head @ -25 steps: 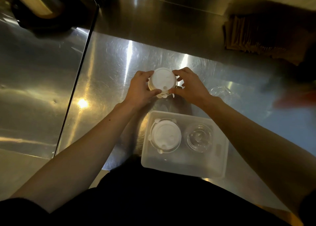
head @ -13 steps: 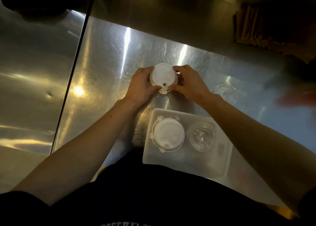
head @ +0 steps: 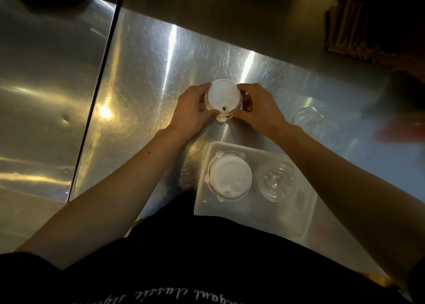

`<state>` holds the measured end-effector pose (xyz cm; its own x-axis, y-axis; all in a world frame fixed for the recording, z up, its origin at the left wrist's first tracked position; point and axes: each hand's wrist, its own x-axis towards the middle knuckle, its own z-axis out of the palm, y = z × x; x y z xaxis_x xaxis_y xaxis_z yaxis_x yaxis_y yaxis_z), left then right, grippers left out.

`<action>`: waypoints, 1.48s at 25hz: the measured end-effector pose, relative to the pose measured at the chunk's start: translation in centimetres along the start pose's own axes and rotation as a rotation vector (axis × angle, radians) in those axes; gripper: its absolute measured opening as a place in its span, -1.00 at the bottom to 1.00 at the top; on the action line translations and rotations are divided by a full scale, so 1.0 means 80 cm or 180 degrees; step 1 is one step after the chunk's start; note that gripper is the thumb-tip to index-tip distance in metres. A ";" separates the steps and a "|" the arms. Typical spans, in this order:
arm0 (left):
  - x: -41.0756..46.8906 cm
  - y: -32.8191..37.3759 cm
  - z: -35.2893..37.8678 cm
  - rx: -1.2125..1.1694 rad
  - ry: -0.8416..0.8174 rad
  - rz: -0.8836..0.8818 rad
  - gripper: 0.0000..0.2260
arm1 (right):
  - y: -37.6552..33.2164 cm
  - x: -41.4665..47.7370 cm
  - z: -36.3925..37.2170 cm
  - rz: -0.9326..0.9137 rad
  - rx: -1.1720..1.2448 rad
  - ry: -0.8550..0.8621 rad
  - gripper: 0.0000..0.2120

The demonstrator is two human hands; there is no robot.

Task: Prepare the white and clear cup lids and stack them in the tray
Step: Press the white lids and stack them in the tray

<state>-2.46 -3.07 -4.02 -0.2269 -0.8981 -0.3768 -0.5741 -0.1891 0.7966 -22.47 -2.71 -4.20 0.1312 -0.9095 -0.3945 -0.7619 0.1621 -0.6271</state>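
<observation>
Two hands, left hand (head: pixel 192 110) and right hand (head: pixel 258 110), clamp a white lid (head: pixel 222 94) at twelve o'clock from the tray (head: pixel 296 221) on the surface (head: pixel 147 78); light, thin, probably flexible, best held by its rim.

Scratched steel counter (head: pixel 142 78), glaring reflections

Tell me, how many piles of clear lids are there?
2: one clear lid stack in the tray, beside the white lids; another on the steel counter. Each pile's lid count is unclear.

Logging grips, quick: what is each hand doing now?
Left hand: closed on the white lid.
Right hand: closed on the same lid.
</observation>
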 end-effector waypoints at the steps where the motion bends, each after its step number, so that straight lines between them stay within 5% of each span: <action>1: -0.001 -0.001 0.000 -0.0056 -0.0011 0.0004 -0.38 | 0.001 -0.001 0.001 -0.0005 0.0008 0.0012 -0.37; 10: 0.005 -0.003 0.005 0.0156 0.0097 0.0142 -0.58 | 0.005 -0.004 0.008 0.0009 0.0058 0.0119 -0.38; 23: 0.012 -0.012 0.013 0.0477 0.0138 -0.0003 -0.55 | 0.002 -0.004 0.014 0.0071 0.0199 0.0216 -0.37; 30: 0.014 -0.001 0.016 0.0272 0.0263 -0.0199 -0.54 | -0.001 -0.005 0.017 0.0447 0.0811 0.0295 -0.39; 37: 0.017 0.009 0.016 -0.0249 0.0402 -0.0779 -0.64 | -0.001 0.002 0.023 0.1156 0.1635 0.0611 -0.63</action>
<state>-4.22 -3.88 -4.53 0.0135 -0.8634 -0.5044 -0.5361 -0.4320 0.7252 -21.22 -2.13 -5.43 -0.2289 -0.8068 -0.5447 -0.3303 0.5907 -0.7362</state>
